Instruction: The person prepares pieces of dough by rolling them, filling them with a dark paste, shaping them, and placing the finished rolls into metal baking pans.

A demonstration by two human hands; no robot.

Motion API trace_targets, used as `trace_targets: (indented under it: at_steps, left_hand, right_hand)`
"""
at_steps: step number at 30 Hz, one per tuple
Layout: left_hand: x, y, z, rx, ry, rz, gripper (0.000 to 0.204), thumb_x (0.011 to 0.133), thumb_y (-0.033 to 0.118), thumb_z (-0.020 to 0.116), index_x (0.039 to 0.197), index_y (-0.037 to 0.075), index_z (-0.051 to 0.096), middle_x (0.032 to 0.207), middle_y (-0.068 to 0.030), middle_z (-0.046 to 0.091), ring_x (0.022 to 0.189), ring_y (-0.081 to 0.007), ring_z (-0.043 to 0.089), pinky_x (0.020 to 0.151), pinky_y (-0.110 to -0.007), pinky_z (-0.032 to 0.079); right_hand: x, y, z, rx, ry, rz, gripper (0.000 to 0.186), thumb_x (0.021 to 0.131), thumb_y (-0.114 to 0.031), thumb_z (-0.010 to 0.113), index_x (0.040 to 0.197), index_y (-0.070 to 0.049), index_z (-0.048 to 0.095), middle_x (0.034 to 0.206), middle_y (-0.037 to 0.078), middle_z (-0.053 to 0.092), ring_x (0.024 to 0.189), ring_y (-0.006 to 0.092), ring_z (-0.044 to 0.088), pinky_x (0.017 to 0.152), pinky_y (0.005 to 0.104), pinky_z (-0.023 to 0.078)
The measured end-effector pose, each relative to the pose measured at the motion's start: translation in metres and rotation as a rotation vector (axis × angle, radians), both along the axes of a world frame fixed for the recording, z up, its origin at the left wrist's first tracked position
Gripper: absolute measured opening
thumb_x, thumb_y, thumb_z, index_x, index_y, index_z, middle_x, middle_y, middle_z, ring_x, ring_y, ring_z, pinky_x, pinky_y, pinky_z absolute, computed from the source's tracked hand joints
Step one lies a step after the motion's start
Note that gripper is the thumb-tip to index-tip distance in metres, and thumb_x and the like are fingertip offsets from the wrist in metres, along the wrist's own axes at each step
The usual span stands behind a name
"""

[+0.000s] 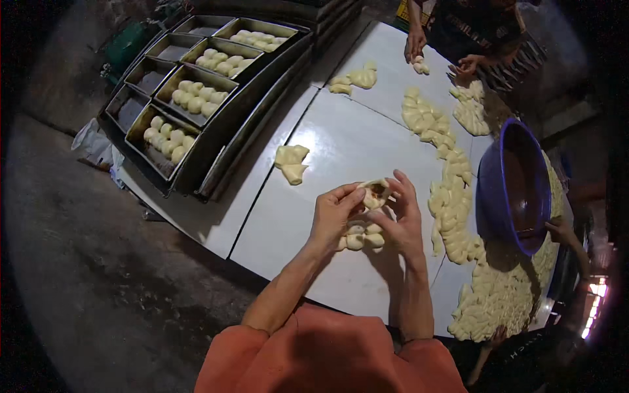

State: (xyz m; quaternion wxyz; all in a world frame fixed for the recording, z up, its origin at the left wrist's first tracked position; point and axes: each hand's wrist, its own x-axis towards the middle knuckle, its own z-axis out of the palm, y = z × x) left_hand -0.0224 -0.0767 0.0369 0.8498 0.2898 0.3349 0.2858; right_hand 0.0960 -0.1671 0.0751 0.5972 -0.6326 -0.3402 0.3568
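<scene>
Your dough piece (371, 202) is pale, soft and cupped, opening on a dark reddish-brown filling (377, 189). It is raised between your left hand (332, 218), which pinches its left edge, and your right hand (407, 226), curved by its right side, fingers parted. Below, smooth rounded dough lumps (355, 242) rest on the glossy white table (282, 223).

Dark brown filling (377, 190): was too small to identify.
Round pale dough balls (355, 242): sat partly hidden.
Orange cloth shirt (262, 367): was cropped below.
</scene>
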Motion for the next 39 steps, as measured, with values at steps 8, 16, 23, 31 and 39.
trace_targets:
  at_steps: [8, 16, 23, 31, 39]
  left_hand:
    - [-0.008, 0.005, 0.006, 0.165, 0.166, -0.073, 0.037, 0.097, 0.022, 0.072, 0.124, -0.004, 0.068, 0.095, -0.0047, 0.071, 0.078, -0.0075, 0.064, 0.068, -0.022, 0.053]
    - [-0.022, 0.037, 0.015, 0.068, 0.097, -0.219, 0.033, 0.099, 0.025, 0.066, 0.116, -0.003, 0.068, 0.098, -0.0072, 0.069, 0.084, -0.0125, 0.067, 0.071, -0.025, 0.057]
    - [-0.022, 0.03, 0.028, 0.304, 0.111, -0.264, 0.03, 0.094, 0.013, 0.073, 0.121, 0.0, 0.069, 0.102, -0.0053, 0.071, 0.087, -0.0111, 0.068, 0.074, -0.025, 0.059]
    - [-0.021, 0.015, 0.019, 0.122, 0.039, -0.298, 0.028, 0.1, 0.013, 0.061, 0.125, 0.002, 0.067, 0.098, -0.0048, 0.07, 0.087, -0.0121, 0.067, 0.077, -0.027, 0.057]
    - [-0.013, 0.001, 0.019, 0.234, 0.036, -0.213, 0.022, 0.096, 0.009, 0.069, 0.114, -0.002, 0.072, 0.091, -0.0045, 0.069, 0.075, -0.0061, 0.061, 0.061, -0.022, 0.05]
  right_hand:
    - [-0.023, 0.013, -0.033, 0.03, -0.448, -0.148, 0.017, 0.093, -0.004, 0.066, 0.109, 0.001, 0.071, 0.101, 0.013, 0.064, 0.094, 0.0212, 0.063, 0.08, 0.0328, 0.052]
    - [-0.026, 0.007, 0.006, -0.157, 0.17, 0.063, 0.032, 0.095, -0.014, 0.065, 0.122, 0.003, 0.066, 0.118, 0.01, 0.064, 0.101, 0.0192, 0.062, 0.085, 0.0322, 0.053]
    - [-0.004, 0.008, -0.028, 0.192, -0.435, 0.066, 0.027, 0.096, -0.01, 0.065, 0.123, -0.006, 0.069, 0.123, 0.01, 0.06, 0.104, 0.0184, 0.06, 0.092, 0.0316, 0.05]
    - [-0.016, 0.02, -0.054, 0.357, -0.718, -0.231, 0.018, 0.095, -0.012, 0.071, 0.109, -0.003, 0.062, 0.1, 0.008, 0.063, 0.075, 0.0161, 0.057, 0.07, 0.0309, 0.052]
    - [-0.019, 0.019, -0.047, 0.208, 0.045, -0.306, 0.031, 0.093, -0.021, 0.076, 0.078, -0.002, 0.058, 0.075, 0.001, 0.058, 0.067, 0.0091, 0.049, 0.059, 0.0268, 0.041]
